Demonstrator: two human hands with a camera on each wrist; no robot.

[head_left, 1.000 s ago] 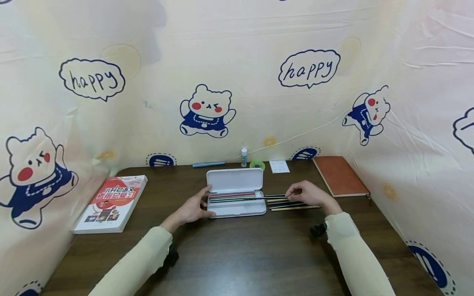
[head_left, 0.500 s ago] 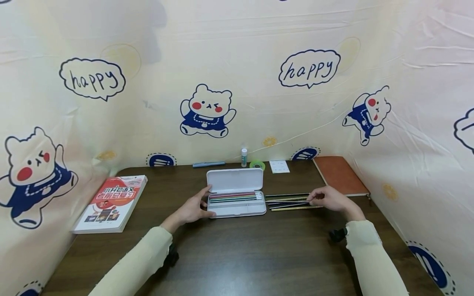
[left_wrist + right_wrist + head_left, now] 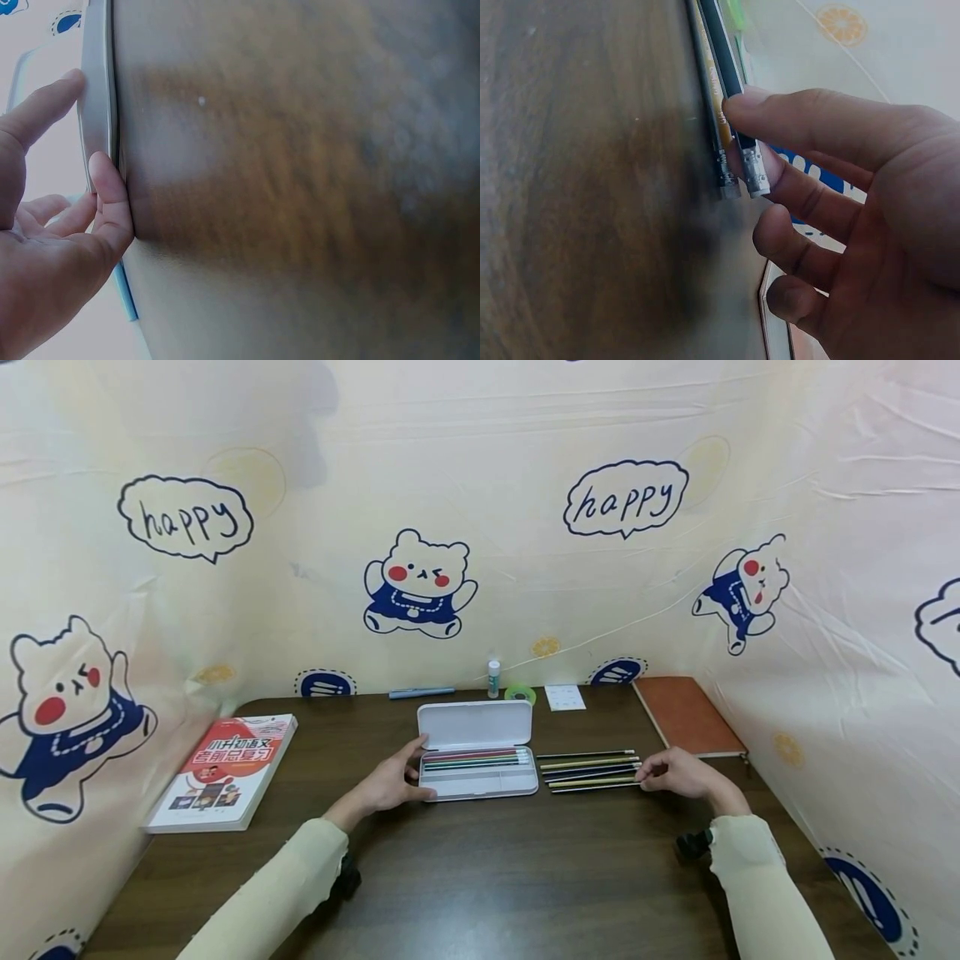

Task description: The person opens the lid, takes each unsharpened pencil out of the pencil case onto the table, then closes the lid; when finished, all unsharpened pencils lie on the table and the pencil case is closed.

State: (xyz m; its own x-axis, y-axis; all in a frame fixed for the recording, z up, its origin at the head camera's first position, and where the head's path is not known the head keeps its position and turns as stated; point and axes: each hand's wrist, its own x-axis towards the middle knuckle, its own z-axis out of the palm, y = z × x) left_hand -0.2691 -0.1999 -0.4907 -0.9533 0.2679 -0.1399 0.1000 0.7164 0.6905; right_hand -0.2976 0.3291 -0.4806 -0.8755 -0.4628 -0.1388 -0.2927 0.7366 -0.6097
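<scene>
An open white pencil case [image 3: 480, 792] lies mid-table, with several coloured pencils [image 3: 472, 760] in its back compartment. My left hand [image 3: 390, 781] holds the case's left end, thumb at the front corner and fingers toward the hinge; the left wrist view shows the fingertips against its side wall. Right of the case, several black and yellowish pencils [image 3: 588, 770] lie side by side, roughly parallel. My right hand [image 3: 678, 774] is at their right ends. In the right wrist view, thumb and index finger pinch a dark pencil [image 3: 726, 64] near its eraser end, above another pencil.
A red-and-white book [image 3: 225, 772] lies at the left and a brown notebook [image 3: 690, 718] at the back right. Along the back edge are a blue pen [image 3: 422, 692], a glue stick [image 3: 493, 679], green tape [image 3: 520, 693] and a white paper [image 3: 565, 697]. A printed curtain hangs behind.
My right hand has let go of a dark pencil, now at the back of the row, and moved right and toward the front. The pencils lie more spread out. My left hand stays put.
</scene>
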